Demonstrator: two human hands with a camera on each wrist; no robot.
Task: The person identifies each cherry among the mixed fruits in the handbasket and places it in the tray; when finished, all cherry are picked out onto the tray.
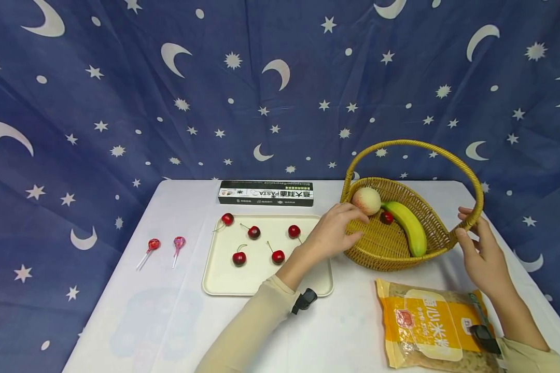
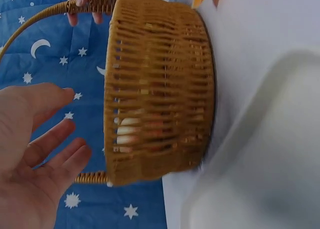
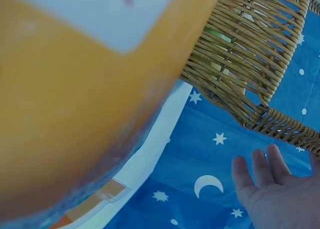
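A woven basket [image 1: 378, 263] with an arched handle [image 1: 413, 143] stands at the back right. In it lie a peach [image 1: 366, 201], a banana [image 1: 408, 228] and a cherry [image 1: 386, 217]. My left hand [image 1: 331, 230] hovers at the basket's left rim, fingers loosely bent and holding nothing; the left wrist view shows them apart from the wicker. At the right side, my right hand [image 1: 487, 259] has its thumb and fingers spread about the handle's lower end. In the right wrist view its fingers [image 3: 262, 171] are extended and not closed round the handle; whether the thumb touches it I cannot tell.
A cream tray [image 1: 224, 285] with several cherries [image 1: 239, 258] sits left of the basket. Behind it is a black pasta box [image 1: 266, 193]. Two lollipops [image 1: 154, 244] lie at the left. A yellow food packet [image 1: 429, 326] lies in front of the basket, under my right forearm.
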